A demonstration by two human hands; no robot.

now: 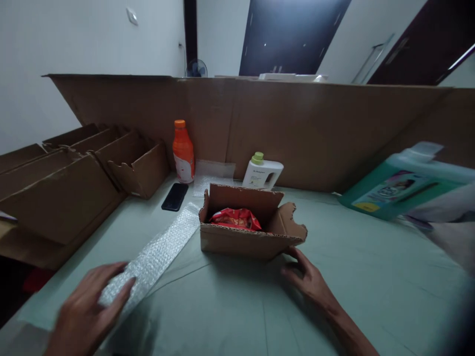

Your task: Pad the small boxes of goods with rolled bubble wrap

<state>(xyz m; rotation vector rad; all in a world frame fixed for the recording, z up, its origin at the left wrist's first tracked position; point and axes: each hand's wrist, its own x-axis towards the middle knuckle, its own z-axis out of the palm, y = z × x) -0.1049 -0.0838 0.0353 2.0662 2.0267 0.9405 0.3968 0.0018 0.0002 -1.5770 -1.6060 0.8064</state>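
Left hand down flat on the near end of the bubble wrap strip, fingers spread and loose, pressing rather than gripping. That strip runs long and narrow across the green desk, its long axis slanting from the near left up toward the far right, the far end reaching the small cardboard box. One strip, clear and bumpy, catching the light.

Right hand is open too, fingertips touching the box's near right corner, beside a jagged flap. One open box, flaps up, one red packet lying inside it.

Behind: one orange bottle upright with an orange cap, one white bottle with a green cap, one black phone flat on the desk between the orange bottle and the strip. A teal jug lies tilted at the right edge. Empty cardboard boxes line up at left, against a tall cardboard wall.
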